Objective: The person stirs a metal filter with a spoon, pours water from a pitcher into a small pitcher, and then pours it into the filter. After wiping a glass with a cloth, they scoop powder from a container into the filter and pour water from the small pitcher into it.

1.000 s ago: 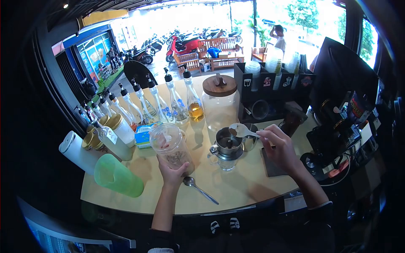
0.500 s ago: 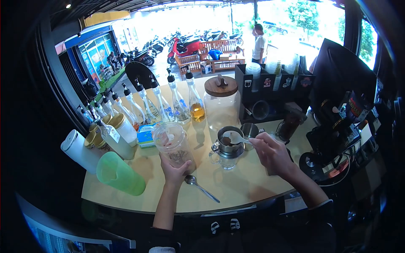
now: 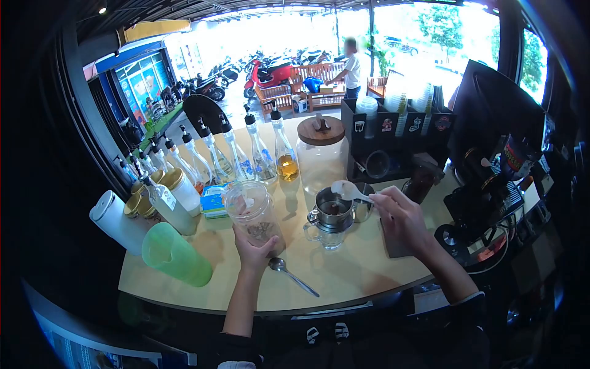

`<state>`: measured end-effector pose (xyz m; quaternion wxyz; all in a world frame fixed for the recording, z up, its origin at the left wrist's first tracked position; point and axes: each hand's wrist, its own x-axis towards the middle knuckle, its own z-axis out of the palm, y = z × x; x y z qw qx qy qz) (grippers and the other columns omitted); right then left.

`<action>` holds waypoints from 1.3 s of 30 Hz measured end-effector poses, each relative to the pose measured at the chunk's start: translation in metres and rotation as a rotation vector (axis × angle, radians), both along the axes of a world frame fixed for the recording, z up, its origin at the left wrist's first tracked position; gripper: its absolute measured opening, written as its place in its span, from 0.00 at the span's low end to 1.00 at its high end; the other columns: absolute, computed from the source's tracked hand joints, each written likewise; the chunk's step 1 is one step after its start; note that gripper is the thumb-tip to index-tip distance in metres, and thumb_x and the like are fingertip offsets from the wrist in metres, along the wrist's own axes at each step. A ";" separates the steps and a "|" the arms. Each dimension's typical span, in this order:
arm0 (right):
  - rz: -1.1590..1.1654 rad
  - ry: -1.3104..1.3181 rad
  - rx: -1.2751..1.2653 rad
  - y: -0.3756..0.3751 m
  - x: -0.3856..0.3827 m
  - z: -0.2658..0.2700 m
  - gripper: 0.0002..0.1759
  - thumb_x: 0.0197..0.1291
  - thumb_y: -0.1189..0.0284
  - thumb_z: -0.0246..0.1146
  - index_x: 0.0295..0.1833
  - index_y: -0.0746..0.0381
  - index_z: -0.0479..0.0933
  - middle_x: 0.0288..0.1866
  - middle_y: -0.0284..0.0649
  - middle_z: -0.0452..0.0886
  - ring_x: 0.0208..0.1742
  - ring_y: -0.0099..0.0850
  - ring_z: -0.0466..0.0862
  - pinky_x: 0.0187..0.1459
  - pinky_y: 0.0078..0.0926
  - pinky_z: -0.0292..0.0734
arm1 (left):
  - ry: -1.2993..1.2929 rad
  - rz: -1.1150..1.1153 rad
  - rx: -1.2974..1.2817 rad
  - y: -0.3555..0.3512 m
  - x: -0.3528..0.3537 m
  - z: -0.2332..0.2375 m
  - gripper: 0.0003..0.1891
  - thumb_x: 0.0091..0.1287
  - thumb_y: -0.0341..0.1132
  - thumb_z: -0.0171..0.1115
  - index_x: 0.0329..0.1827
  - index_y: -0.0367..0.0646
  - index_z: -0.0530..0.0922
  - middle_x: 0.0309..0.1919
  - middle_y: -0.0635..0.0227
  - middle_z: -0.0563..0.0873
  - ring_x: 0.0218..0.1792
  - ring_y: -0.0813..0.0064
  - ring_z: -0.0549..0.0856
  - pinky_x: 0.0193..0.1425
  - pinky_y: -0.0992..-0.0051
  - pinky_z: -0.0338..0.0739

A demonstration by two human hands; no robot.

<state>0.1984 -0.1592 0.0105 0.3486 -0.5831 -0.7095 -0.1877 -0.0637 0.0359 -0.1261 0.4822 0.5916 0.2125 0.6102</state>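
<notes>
My left hand (image 3: 254, 251) is wrapped round the lower part of a clear open jar (image 3: 251, 212) with some dark contents low inside. My right hand (image 3: 402, 218) grips the handle of a whitish plastic scoop (image 3: 347, 189), whose bowl is just above a metal drip filter (image 3: 332, 211). Something dark lies inside the filter. The filter sits on a small glass cup (image 3: 332, 238) with a handle. Right behind the filter stands a metal cup (image 3: 362, 206), partly hidden. A metal spoon (image 3: 295, 278) lies on the counter beside my left hand.
Left are a green pitcher (image 3: 175, 255), white canisters (image 3: 117, 221), a blue-green box (image 3: 214, 202) and pump bottles (image 3: 258, 150). Behind the filter stands a large jar with a wooden lid (image 3: 321, 129); right of it, a black cup holder (image 3: 393, 135). A person (image 3: 352, 67) stands outside near wooden benches.
My right hand has raised the scoop slightly, up and to the right from inside the filter's rim. The person outside has moved left to the bench, one arm extended. My left hand stays put.
</notes>
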 end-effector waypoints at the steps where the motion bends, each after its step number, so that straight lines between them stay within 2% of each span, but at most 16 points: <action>1: -0.010 0.018 0.029 0.000 0.001 0.000 0.15 0.51 0.84 0.60 0.47 0.64 0.74 0.38 0.39 0.75 0.35 0.36 0.81 0.30 0.33 0.76 | -0.001 -0.004 -0.002 -0.001 0.000 0.000 0.48 0.39 0.29 0.79 0.65 0.38 0.59 0.57 0.61 0.72 0.59 0.67 0.73 0.64 0.68 0.69; 4: -0.018 -0.075 -0.010 0.001 0.003 -0.006 0.15 0.50 0.84 0.59 0.47 0.64 0.75 0.38 0.39 0.75 0.35 0.35 0.81 0.30 0.32 0.77 | -0.007 -0.009 -0.035 -0.002 0.000 0.000 0.47 0.39 0.29 0.79 0.64 0.38 0.59 0.57 0.61 0.72 0.59 0.68 0.73 0.64 0.68 0.69; 14: -0.013 -0.105 0.042 0.001 0.002 0.001 0.11 0.52 0.82 0.58 0.43 0.66 0.76 0.38 0.40 0.76 0.36 0.36 0.81 0.31 0.33 0.77 | -0.003 0.008 0.001 -0.002 0.000 0.000 0.47 0.39 0.28 0.78 0.64 0.39 0.59 0.58 0.61 0.72 0.59 0.68 0.73 0.65 0.68 0.69; 16: 0.010 -0.152 -0.017 0.003 0.004 -0.002 0.13 0.51 0.82 0.59 0.45 0.66 0.76 0.38 0.40 0.76 0.37 0.36 0.81 0.32 0.32 0.78 | 0.029 0.029 0.009 0.001 -0.001 -0.003 0.49 0.39 0.29 0.79 0.65 0.39 0.58 0.58 0.61 0.72 0.59 0.67 0.73 0.65 0.67 0.68; 20: 0.011 -0.136 0.029 0.007 -0.005 0.014 0.15 0.50 0.83 0.59 0.46 0.65 0.75 0.39 0.40 0.76 0.38 0.37 0.81 0.33 0.31 0.78 | 0.056 0.100 0.036 0.001 -0.004 -0.005 0.51 0.38 0.30 0.80 0.66 0.39 0.56 0.57 0.60 0.72 0.60 0.66 0.73 0.65 0.66 0.68; 23: 0.042 -0.109 0.056 0.023 -0.020 0.028 0.17 0.49 0.83 0.59 0.47 0.64 0.75 0.39 0.40 0.76 0.38 0.38 0.81 0.35 0.31 0.79 | 0.080 0.086 0.003 0.003 -0.007 -0.006 0.51 0.37 0.30 0.80 0.65 0.40 0.55 0.58 0.60 0.71 0.60 0.66 0.72 0.65 0.66 0.69; 25: 0.176 -0.166 0.103 0.039 -0.033 0.035 0.18 0.48 0.83 0.59 0.47 0.63 0.75 0.38 0.39 0.76 0.39 0.38 0.81 0.38 0.34 0.78 | 0.140 0.079 0.021 0.004 -0.009 -0.004 0.51 0.36 0.31 0.81 0.64 0.40 0.57 0.58 0.60 0.71 0.60 0.67 0.72 0.64 0.66 0.69; 27: 0.207 -0.194 0.072 0.055 -0.049 0.039 0.19 0.47 0.81 0.61 0.48 0.62 0.75 0.40 0.39 0.75 0.42 0.37 0.81 0.42 0.33 0.77 | 0.124 0.049 0.005 0.003 -0.009 -0.002 0.50 0.35 0.31 0.82 0.63 0.40 0.58 0.57 0.61 0.71 0.59 0.67 0.72 0.64 0.66 0.69; 29: 0.282 -0.312 0.044 0.074 -0.068 0.046 0.19 0.47 0.78 0.61 0.49 0.63 0.75 0.42 0.38 0.74 0.46 0.34 0.79 0.45 0.33 0.76 | 0.111 0.017 -0.012 0.006 -0.012 -0.003 0.50 0.34 0.31 0.82 0.62 0.40 0.60 0.56 0.61 0.70 0.59 0.67 0.72 0.63 0.66 0.69; 30: 0.329 -0.345 0.109 0.088 -0.076 0.044 0.22 0.42 0.79 0.61 0.48 0.62 0.76 0.41 0.37 0.75 0.44 0.34 0.78 0.46 0.33 0.74 | 0.203 0.106 0.092 0.011 -0.013 -0.008 0.49 0.33 0.32 0.83 0.61 0.41 0.60 0.54 0.63 0.71 0.57 0.68 0.73 0.62 0.66 0.70; 31: 0.335 -0.343 0.110 0.096 -0.086 0.047 0.22 0.42 0.79 0.61 0.48 0.62 0.76 0.41 0.37 0.75 0.44 0.34 0.78 0.46 0.33 0.74 | 0.295 0.196 0.195 0.015 -0.014 -0.012 0.49 0.33 0.33 0.83 0.60 0.42 0.61 0.53 0.65 0.71 0.56 0.70 0.73 0.61 0.67 0.72; 33: 0.341 -0.562 0.063 0.113 -0.103 0.052 0.18 0.45 0.76 0.62 0.46 0.61 0.76 0.41 0.35 0.74 0.45 0.29 0.77 0.49 0.29 0.71 | 0.265 0.183 0.190 0.015 -0.015 -0.008 0.50 0.34 0.35 0.84 0.62 0.41 0.61 0.49 0.66 0.71 0.54 0.69 0.73 0.61 0.66 0.71; 34: 0.313 -0.668 0.122 0.126 -0.109 0.048 0.13 0.47 0.72 0.62 0.41 0.58 0.76 0.39 0.31 0.75 0.44 0.25 0.77 0.51 0.27 0.69 | 0.337 0.224 0.238 0.010 -0.018 0.001 0.50 0.34 0.34 0.83 0.62 0.40 0.61 0.52 0.64 0.71 0.56 0.66 0.73 0.62 0.66 0.70; 35: 0.320 -0.670 0.122 0.135 -0.116 0.047 0.13 0.47 0.72 0.62 0.41 0.58 0.76 0.39 0.31 0.75 0.44 0.25 0.77 0.51 0.27 0.69 | 0.407 0.265 0.284 0.007 -0.020 0.005 0.50 0.34 0.33 0.83 0.63 0.39 0.62 0.55 0.61 0.71 0.58 0.64 0.72 0.63 0.66 0.68; 37: 0.275 -0.809 0.104 0.149 -0.127 0.047 0.09 0.49 0.70 0.62 0.38 0.55 0.77 0.36 0.28 0.75 0.44 0.24 0.77 0.52 0.28 0.68 | 0.372 0.247 0.237 0.007 -0.021 0.002 0.52 0.35 0.33 0.83 0.66 0.39 0.59 0.56 0.58 0.71 0.60 0.62 0.72 0.64 0.66 0.68; 39: 0.272 -0.816 0.121 0.155 -0.135 0.048 0.07 0.49 0.70 0.62 0.37 0.54 0.77 0.35 0.27 0.75 0.44 0.24 0.77 0.52 0.29 0.68 | 0.336 0.227 0.195 0.008 -0.022 0.001 0.55 0.36 0.34 0.83 0.69 0.38 0.57 0.58 0.55 0.71 0.61 0.60 0.72 0.66 0.65 0.67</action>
